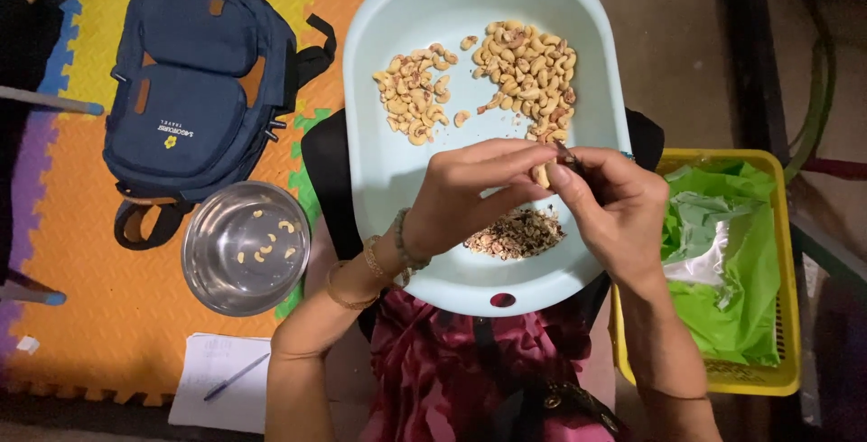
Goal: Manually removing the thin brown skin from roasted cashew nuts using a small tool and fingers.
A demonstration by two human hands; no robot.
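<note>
Head view, looking straight down onto the lap.

Left hand (470, 198): fingers curled in, tips pinched on a single cashew nut (542, 174) held over the near half of the tub. Right hand (614, 212): closed to a pinch on the same nut from the other side, a small dark sliver showing at the thumb; cannot tell what it is. Both hands meet just above the pale blue oval tub (388, 171), which rests on the lap.

Inside the tub: 2 heaps of unpeeled nuts at the far end, the smaller heap (414, 94) to the left, the larger heap (533, 72) to the right, a narrow bare strip between them. Pile of brown peelings (517, 232) near the front rim, directly under the hands. The tub's left inner floor is bare, the widest free patch.

Left of the tub, near its front-left rim: steel bowl (217, 270) on the orange foam mat (99, 316), holding a few peeled nuts. Blue backpack (194, 90) beyond it, its lower edge meeting the bowl's rim. Notepad with pen (221, 379) at the mat's near edge.

Right: yellow basket (786, 352) lined with green plastic, close against the tub's right edge.
</note>
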